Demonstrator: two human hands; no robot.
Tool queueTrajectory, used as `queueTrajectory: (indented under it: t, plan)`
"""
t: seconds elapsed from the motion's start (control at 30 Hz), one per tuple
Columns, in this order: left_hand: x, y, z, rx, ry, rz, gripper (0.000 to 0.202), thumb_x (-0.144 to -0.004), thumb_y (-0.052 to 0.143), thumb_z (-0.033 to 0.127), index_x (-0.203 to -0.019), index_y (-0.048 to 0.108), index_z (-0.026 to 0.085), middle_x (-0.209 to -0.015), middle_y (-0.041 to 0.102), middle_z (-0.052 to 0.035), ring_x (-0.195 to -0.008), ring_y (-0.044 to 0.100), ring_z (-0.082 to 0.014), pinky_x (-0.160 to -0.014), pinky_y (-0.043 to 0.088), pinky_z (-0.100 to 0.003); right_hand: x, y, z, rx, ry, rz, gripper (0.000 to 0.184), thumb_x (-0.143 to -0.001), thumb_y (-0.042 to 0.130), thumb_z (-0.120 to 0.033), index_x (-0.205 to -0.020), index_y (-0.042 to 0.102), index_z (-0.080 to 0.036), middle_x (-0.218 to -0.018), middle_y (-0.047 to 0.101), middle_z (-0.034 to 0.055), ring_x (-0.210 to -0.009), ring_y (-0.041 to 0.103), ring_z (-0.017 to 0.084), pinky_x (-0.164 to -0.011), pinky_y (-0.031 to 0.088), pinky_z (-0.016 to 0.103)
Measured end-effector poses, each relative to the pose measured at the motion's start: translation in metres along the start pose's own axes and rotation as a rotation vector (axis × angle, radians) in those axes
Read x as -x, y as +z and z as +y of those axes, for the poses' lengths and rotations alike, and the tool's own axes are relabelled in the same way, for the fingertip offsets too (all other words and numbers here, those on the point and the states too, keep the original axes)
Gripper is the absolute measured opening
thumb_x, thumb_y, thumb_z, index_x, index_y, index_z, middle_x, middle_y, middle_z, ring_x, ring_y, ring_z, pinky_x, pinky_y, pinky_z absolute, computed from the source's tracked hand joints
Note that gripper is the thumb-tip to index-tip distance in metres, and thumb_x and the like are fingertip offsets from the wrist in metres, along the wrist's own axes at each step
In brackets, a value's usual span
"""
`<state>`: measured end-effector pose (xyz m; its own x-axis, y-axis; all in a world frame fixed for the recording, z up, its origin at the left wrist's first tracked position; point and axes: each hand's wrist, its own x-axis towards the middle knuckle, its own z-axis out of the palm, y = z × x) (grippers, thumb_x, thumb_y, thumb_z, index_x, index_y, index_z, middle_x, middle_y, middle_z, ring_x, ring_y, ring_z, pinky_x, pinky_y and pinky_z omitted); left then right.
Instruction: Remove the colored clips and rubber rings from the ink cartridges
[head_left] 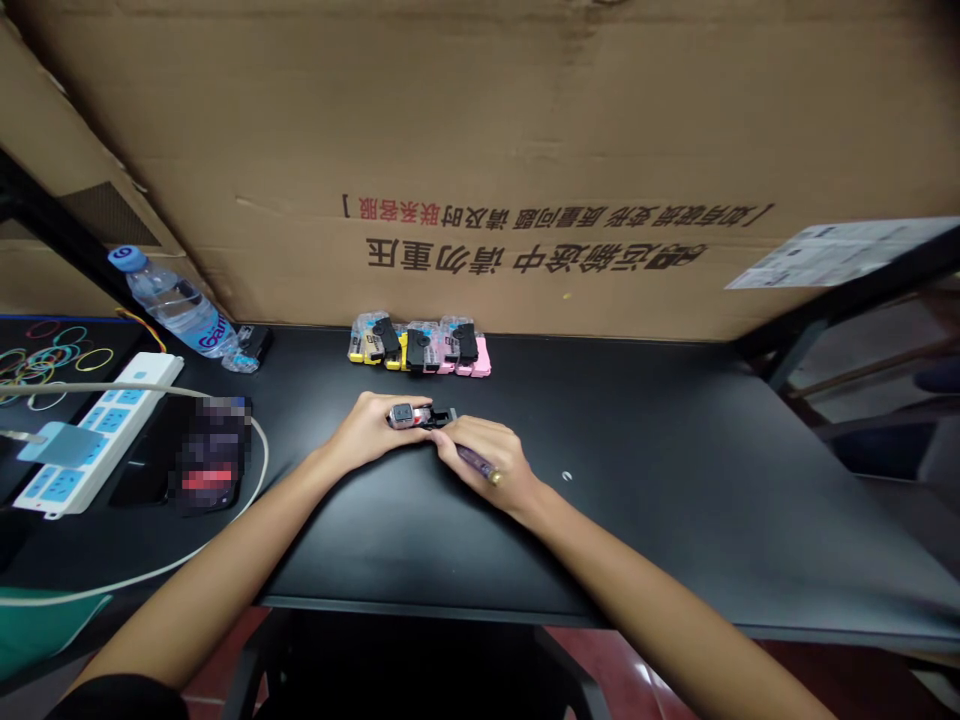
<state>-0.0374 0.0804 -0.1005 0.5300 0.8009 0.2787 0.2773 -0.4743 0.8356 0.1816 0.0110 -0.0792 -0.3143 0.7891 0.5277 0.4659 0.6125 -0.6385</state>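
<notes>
Left hand (pixel 367 430) and right hand (pixel 480 460) close together at mid-bench, wrists low, forearms converging. Between them, a small plastic cartridge (pixel 420 417) with a grey end and black latch-like end, held just over the bench or resting on it; contact is hard to tell from this angle. Left fingers wrap the grey end, apparently pinning it steady. Right hand is closed around a slim purple rod (pixel 476 462) with a brass-coloured tip, perhaps a screwdriver handle, though the view is poor. Its fingertips meet the cartridge's black end, so the two hands seem to brace the piece from opposite sides.

Just beyond the hands, a tight row of similar cartridges (pixel 420 345) with black clips, yellow and pink parts, lined up within easy reach. Small white ring (pixel 566 476) lies alone to the right.

Black bench (pixel 390 540). Far left: blue-capped water bottle (pixel 176 315) lying on its side, white power strip (pixel 97 450), pale cable (pixel 259 480), coloured rubber bands (pixel 52 360), and a pixelated dark object (pixel 210 455). Behind, a large cardboard sheet (pixel 525 120) with printed Chinese text stands against the bench's back edge; a printed paper (pixel 840 255) sits at its right. Red floor (pixel 600 660) below.
</notes>
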Motion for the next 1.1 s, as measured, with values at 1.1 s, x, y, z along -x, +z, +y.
queueTrajectory:
  t: [1.1]
  plan:
    - [-0.003, -0.005, 0.006, -0.083, 0.034, 0.053, 0.043, -0.08, 0.096, 0.037, -0.12, 0.084, 0.025, -0.116, 0.085, -0.005, -0.104, 0.083, -0.0267, -0.095, 0.064, -0.034, -0.004, -0.021, 0.018, -0.039, 0.25, 0.189, 0.047, -0.109, 0.055, -0.048, -0.08, 0.077, -0.02, -0.063, 0.069, 0.0027, -0.057, 0.064, 0.018, -0.061, 0.049, 0.032]
